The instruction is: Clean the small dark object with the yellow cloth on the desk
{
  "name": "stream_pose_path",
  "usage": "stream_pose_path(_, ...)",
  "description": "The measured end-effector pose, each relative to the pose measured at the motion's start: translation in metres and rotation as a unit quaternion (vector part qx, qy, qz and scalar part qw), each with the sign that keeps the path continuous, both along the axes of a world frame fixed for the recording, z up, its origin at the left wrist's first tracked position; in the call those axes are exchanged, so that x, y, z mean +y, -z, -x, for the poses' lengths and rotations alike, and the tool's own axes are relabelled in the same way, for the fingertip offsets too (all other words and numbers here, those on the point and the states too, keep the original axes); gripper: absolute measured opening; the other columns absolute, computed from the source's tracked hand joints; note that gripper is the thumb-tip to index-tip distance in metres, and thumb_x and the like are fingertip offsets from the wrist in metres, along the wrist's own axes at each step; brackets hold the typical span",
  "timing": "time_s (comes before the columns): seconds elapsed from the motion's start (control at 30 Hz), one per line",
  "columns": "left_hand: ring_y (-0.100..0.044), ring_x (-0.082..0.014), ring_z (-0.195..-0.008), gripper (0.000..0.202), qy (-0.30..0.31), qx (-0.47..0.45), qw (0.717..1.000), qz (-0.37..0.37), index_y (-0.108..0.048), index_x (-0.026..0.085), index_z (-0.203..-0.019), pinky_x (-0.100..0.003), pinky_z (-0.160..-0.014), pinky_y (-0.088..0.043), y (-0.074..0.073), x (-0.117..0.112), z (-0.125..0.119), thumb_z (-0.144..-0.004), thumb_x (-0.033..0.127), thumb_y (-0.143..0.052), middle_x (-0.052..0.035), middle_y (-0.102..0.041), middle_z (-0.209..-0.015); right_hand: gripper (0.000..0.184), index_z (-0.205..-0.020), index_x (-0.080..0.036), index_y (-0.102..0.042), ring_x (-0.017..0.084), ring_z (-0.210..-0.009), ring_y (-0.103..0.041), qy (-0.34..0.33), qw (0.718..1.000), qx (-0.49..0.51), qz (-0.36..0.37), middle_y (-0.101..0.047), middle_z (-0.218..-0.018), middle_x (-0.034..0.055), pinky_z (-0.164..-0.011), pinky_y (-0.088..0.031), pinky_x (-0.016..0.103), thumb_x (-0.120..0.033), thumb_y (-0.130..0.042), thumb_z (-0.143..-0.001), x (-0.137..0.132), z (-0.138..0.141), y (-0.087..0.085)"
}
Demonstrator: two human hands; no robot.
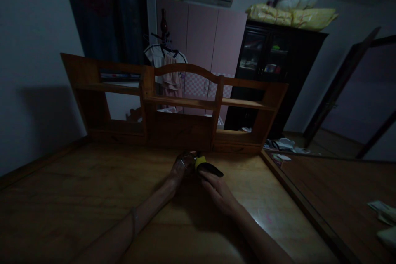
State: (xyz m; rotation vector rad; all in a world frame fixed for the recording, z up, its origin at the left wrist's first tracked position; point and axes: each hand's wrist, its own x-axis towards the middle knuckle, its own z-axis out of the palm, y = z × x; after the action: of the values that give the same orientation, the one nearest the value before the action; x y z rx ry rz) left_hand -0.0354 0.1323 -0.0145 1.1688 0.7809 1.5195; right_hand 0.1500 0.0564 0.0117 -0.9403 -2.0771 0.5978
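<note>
My left hand is closed around a clear, shiny, rounded thing that looks like a transparent bottle. A yellow-and-black piece, shaped like a spray head, joins or touches its right side; the dim light hides which. My right hand grips this piece from below and right, and its black part juts out past the fingers. Both hands meet low over the wooden board, close to the shelved headboard. Most fingertips are in shadow.
A raised wooden rail edges the board on the right. Beyond the headboard stand a pink wardrobe, a clothes rack with shirts and a dark cabinet. Papers and bags lie on the floor, with pale cloth farther right.
</note>
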Motion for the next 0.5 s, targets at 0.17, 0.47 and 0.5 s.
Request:
stream_pose_path(0.17, -0.064, -0.0235, -0.090, 0.047, 0.029, 0.042, 0.998, -0.041, -0.064, 0.016, -0.112, -0.032, -0.078, -0.051, -0.007, 0.001, -0.003, -0.073, 0.043, -0.067, -0.0093, -0.070, -0.102, 0.039, -0.134, -0.026, -0.050, 0.022, -0.128, -0.047, 0.011, 1.000, 0.011, 0.001, -0.053, -0.137, 0.0045, -0.110, -0.035, 0.044, -0.036, -0.044, -0.097, 0.002, -0.002, 0.003)
stream_pose_path(0.47, -0.063, -0.0270, -0.099, 0.039, 0.121, 0.138, 0.976, -0.119, -0.069, 0.022, -0.108, -0.038, -0.091, -0.048, -0.004, 0.012, -0.006, -0.069, 0.021, -0.069, -0.0083, -0.070, -0.105, 0.041, -0.137, -0.027, -0.047, 0.023, -0.130, -0.045, 0.025, 0.999, 0.028, -0.011, -0.051, -0.140, 0.0047, -0.111, -0.034, 0.045, -0.035, -0.042, -0.097, 0.005, -0.004, 0.006)
stream_pose_path(0.5, -0.063, -0.0274, -0.099, 0.039, 0.125, 0.146, 0.973, -0.131, -0.069, 0.022, -0.107, -0.038, -0.092, -0.048, -0.002, 0.012, -0.007, -0.068, 0.020, -0.069, -0.0086, -0.071, -0.104, 0.041, -0.137, -0.027, -0.047, 0.023, -0.130, -0.045, 0.028, 0.999, 0.030, -0.013, -0.050, -0.140, 0.0047, -0.111, -0.034, 0.045, -0.035, -0.042, -0.097, 0.005, -0.004, 0.006)
